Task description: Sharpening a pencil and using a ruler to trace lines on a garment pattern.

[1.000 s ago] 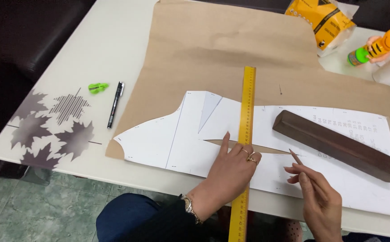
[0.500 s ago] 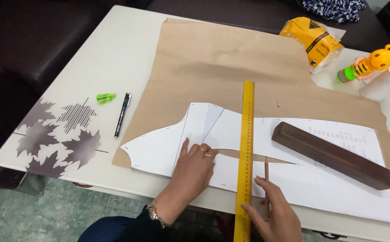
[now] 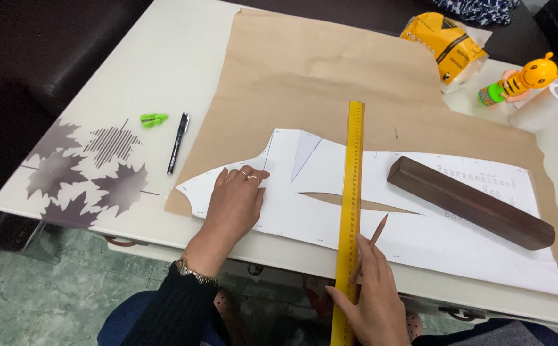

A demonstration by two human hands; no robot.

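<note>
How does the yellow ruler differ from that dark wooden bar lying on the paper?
The yellow ruler is thin, flat and marked with graduations; the dark wooden bar is thick, blocky and plain. The ruler runs nearly straight away from the person and overhangs the table edge, while the bar lies slanted, wholly on the white pattern paper. The right hand touches the ruler's near end; no hand touches the bar. Both are long, straight and rest across the pattern.
</note>
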